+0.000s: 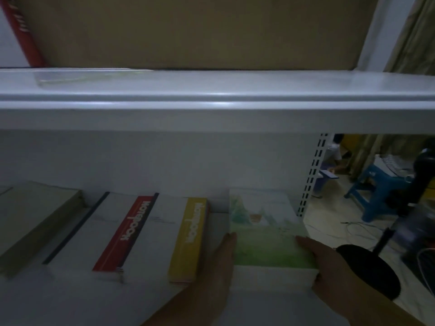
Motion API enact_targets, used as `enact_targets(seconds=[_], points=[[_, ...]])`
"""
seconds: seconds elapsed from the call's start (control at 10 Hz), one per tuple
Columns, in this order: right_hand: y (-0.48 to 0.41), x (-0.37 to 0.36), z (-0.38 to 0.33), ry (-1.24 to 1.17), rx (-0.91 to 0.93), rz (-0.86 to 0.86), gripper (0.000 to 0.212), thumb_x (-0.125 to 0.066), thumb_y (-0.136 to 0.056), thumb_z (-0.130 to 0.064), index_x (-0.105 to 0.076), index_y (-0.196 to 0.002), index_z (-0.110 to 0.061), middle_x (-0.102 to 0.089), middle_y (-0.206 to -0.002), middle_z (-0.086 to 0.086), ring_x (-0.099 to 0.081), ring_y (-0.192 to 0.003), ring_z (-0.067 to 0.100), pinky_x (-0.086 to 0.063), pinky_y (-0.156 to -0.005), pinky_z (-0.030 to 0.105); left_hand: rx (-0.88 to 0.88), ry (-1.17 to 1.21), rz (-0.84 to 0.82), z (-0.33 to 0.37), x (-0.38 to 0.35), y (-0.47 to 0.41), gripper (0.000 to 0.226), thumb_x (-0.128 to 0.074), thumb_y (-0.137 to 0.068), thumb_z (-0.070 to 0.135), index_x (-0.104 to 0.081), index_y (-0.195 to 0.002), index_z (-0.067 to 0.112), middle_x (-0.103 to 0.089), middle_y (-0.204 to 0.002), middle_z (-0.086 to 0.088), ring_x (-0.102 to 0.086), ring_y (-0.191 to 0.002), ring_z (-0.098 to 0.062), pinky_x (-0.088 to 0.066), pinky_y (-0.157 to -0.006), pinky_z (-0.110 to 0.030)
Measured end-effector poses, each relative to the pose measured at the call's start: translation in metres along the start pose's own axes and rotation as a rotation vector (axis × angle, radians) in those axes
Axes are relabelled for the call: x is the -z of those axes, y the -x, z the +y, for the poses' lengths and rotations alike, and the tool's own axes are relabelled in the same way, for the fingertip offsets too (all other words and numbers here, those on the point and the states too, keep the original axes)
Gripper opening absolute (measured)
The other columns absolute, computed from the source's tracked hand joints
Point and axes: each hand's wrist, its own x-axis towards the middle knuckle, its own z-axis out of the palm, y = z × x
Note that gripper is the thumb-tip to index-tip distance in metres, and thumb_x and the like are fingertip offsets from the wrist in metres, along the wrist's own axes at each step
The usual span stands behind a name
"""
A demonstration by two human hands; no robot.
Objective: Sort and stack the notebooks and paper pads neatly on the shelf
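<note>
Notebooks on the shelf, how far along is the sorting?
Done: the tan stack, the red notebooks and the yellow notebooks lie in separate piles on the lower shelf. In hand: the left hand presses flat against the green pad stack while the right hand grips its other side. Still to do: probably squaring that stack against its neighbours.

**Painted metal, cardboard and paper**

The upper shelf board (211, 107) at twelve o'clock is smooth white painted metal with a soft sheen. Above it, the cardboard box (188, 31) is brown and matt. At five o'clock, the green pad stack (266, 231) has a smooth printed paper cover.
</note>
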Motion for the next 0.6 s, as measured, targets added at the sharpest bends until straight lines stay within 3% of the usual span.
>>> enact_targets(seconds=[0.1,0.2,0.3,0.4,0.5,0.6], points=[[0.0,-0.001,0.002,0.002,0.013,-0.019,0.027,-0.05,-0.095,-0.019,-0.055,-0.119,-0.01,-0.066,-0.096,0.013,-0.065,-0.082,0.033,-0.051,-0.062,0.042,0.019,0.051,-0.068,0.003,0.0,0.01,0.026,-0.048,-0.096,0.027,-0.064,-0.111,0.012,-0.074,-0.09,-0.009,-0.071,-0.08,-0.024,-0.057,-0.076,-0.038],[0.002,-0.001,0.001,-0.023,0.009,-0.025,0.025,-0.049,-0.095,-0.02,-0.053,-0.118,-0.011,-0.065,-0.09,0.012,-0.065,-0.075,0.031,-0.055,-0.049,0.039,-0.029,0.043,-0.072,0.0,0.002,0.013,0.024,-0.046,-0.096,0.019,-0.066,-0.106,0.012,-0.075,-0.072,-0.004,-0.07,-0.063,-0.019,-0.056,-0.063,-0.032],[0.003,0.0,-0.002,0.016,-0.01,0.013,0.036,-0.05,-0.095,-0.02,-0.049,-0.13,-0.01,-0.063,-0.103,0.014,-0.062,-0.087,0.032,-0.055,-0.056,0.043,-0.09,0.018,-0.022,-0.003,0.0,0.015,0.02,-0.053,-0.089,0.02,-0.07,-0.091,0.012,-0.073,-0.07,-0.004,-0.068,-0.064,-0.022,-0.053,-0.063,-0.031],[0.001,0.001,-0.005,0.062,-0.014,0.023,0.043,-0.052,-0.094,-0.019,-0.045,-0.135,-0.008,-0.059,-0.117,0.018,-0.06,-0.094,0.037,-0.049,-0.071,0.048,-0.149,-0.038,0.032,-0.004,-0.002,0.018,0.019,-0.062,-0.073,0.03,-0.075,-0.082,0.02,-0.072,-0.083,-0.007,-0.065,-0.081,-0.027,-0.05,-0.076,-0.036],[0.005,-0.002,-0.01,0.266,0.03,0.071,0.038,-0.054,-0.093,-0.021,-0.049,-0.127,-0.004,-0.056,-0.124,0.019,-0.06,-0.098,0.038,-0.047,-0.085,0.052,-0.185,-0.22,0.027,-0.013,0.003,0.005,0.03,-0.052,-0.069,0.047,-0.071,-0.09,0.037,-0.071,-0.099,-0.007,-0.065,-0.093,-0.028,-0.051,-0.087,-0.044],[0.011,-0.005,-0.008,0.506,0.215,0.213,0.044,-0.058,-0.093,-0.021,-0.05,-0.133,-0.004,-0.054,-0.132,0.019,-0.056,-0.111,0.036,-0.043,-0.099,0.047,-0.218,-0.366,-0.068,-0.002,0.009,0.011,0.038,-0.05,-0.05,0.048,-0.067,-0.081,0.034,-0.069,-0.099,-0.014,-0.065,-0.095,-0.033,-0.049,-0.087,-0.053]])
